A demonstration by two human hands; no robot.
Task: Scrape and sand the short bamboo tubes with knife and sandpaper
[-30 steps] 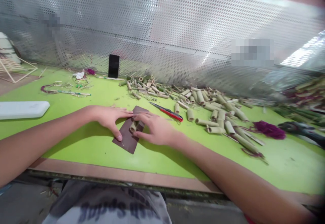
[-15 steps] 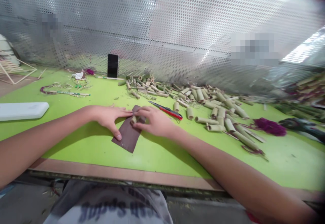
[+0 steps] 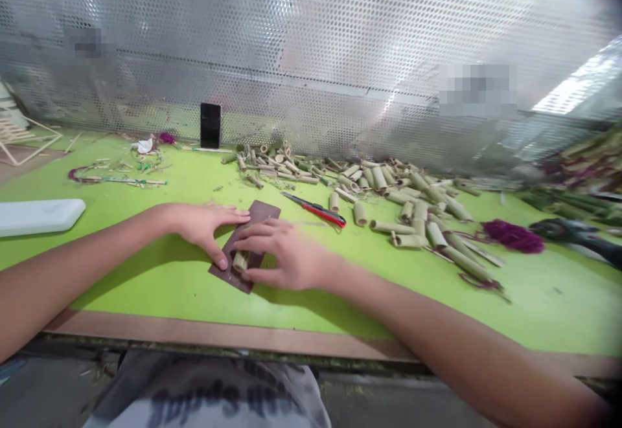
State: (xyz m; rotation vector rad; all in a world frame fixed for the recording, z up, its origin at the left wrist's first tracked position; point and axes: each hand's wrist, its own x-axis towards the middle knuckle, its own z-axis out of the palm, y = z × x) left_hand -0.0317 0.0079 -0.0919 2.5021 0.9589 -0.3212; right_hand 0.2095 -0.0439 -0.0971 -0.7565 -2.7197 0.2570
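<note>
A brown sheet of sandpaper lies slantwise on the green tabletop. My left hand rests at its left edge, fingers stretched out and thumb pressing on the sheet. On the sandpaper, my right hand grips a short bamboo piece between thumb and fingers; the hand covers part of it. Just beyond the right hand lies a red utility knife with its blade pointing to the far left.
Many cut bamboo tubes are heaped behind and to the right. A phone leans upright against the perforated metal screen. Purple yarn and a dark power tool lie right; a white block lies left.
My right hand has slid the bamboo piece toward me along the sandpaper, from its upper part to its lower part. My left hand stays on the sheet. The view has shifted slightly.
</note>
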